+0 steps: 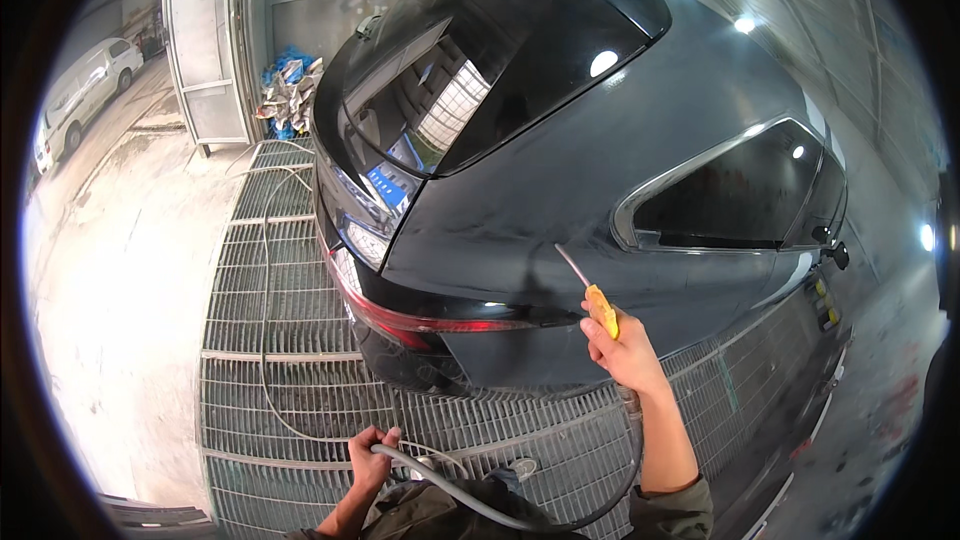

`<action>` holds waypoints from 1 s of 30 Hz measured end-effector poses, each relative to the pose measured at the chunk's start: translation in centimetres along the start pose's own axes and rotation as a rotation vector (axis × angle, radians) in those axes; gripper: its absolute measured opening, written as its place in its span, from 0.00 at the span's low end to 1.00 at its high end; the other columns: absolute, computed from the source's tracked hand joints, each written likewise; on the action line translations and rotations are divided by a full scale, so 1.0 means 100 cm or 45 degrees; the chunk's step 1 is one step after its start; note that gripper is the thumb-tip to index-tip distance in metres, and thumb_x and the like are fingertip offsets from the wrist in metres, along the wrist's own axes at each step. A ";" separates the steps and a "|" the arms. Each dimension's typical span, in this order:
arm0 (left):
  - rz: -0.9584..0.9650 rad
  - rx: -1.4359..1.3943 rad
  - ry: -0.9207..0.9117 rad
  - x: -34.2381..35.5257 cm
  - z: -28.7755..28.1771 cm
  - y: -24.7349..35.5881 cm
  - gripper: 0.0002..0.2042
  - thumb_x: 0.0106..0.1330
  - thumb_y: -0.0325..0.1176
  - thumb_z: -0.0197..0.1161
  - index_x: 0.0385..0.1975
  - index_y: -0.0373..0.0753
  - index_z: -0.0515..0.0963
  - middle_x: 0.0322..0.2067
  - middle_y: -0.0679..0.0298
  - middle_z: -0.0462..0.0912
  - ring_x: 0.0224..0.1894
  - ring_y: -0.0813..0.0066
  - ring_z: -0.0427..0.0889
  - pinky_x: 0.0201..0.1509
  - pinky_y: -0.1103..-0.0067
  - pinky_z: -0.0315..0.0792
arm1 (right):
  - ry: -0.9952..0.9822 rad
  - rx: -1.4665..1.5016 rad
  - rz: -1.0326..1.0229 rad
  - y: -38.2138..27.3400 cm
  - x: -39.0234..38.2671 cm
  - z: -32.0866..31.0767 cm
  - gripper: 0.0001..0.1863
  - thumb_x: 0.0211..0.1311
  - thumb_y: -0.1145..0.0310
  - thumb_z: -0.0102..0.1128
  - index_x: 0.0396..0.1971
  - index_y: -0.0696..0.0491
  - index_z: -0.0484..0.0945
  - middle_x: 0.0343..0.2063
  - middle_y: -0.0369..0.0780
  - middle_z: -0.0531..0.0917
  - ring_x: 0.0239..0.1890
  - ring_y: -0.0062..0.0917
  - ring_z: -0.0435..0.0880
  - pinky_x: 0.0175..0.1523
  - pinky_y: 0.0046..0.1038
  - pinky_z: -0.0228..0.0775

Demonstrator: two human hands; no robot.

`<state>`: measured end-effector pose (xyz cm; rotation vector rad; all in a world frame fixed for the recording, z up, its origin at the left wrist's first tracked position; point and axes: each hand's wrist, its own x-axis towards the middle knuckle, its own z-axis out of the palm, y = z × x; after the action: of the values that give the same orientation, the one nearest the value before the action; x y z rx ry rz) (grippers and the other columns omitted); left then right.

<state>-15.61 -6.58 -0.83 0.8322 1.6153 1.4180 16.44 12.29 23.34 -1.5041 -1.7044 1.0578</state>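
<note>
My right hand is closed around a yellow air blow gun. Its long thin metal nozzle points up-left at the dark grey rear side panel of a car, above the red tail light. A grey hose runs from beneath this hand in a loop across the bottom of the view. My left hand, low at centre-left, has its fingers wrapped around that hose.
Metal floor grating surrounds the car's rear, with a thin pale line looped over it. A metal door panel and crumpled blue and silver sheets stand behind. A white van is at the far left.
</note>
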 end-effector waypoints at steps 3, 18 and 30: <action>-0.016 -0.008 -0.007 0.001 0.000 -0.012 0.21 0.70 0.34 0.71 0.16 0.39 0.70 0.14 0.74 0.71 0.19 0.89 0.66 0.21 0.83 0.57 | 0.170 -0.061 -0.207 -0.013 0.008 0.002 0.18 0.74 0.62 0.62 0.53 0.61 0.78 0.21 0.36 0.79 0.21 0.18 0.78 0.29 0.25 0.72; -0.015 -0.063 0.052 -0.008 -0.005 -0.005 0.21 0.69 0.35 0.73 0.16 0.38 0.70 0.15 0.76 0.71 0.21 0.90 0.65 0.22 0.82 0.56 | -0.048 -0.347 -0.194 -0.048 0.014 0.030 0.20 0.73 0.57 0.63 0.44 0.62 0.78 0.19 0.41 0.82 0.22 0.28 0.85 0.31 0.31 0.75; -0.024 -0.056 0.006 -0.006 -0.012 -0.007 0.21 0.68 0.35 0.73 0.16 0.38 0.71 0.15 0.74 0.73 0.21 0.90 0.67 0.23 0.82 0.59 | -0.232 -0.393 -0.197 -0.004 -0.007 0.072 0.27 0.72 0.53 0.62 0.57 0.61 0.77 0.24 0.44 0.84 0.28 0.35 0.85 0.37 0.35 0.76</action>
<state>-16.37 -7.75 -1.39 0.7867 1.5856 1.4384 10.15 10.43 20.29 -1.4633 -2.1553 0.9039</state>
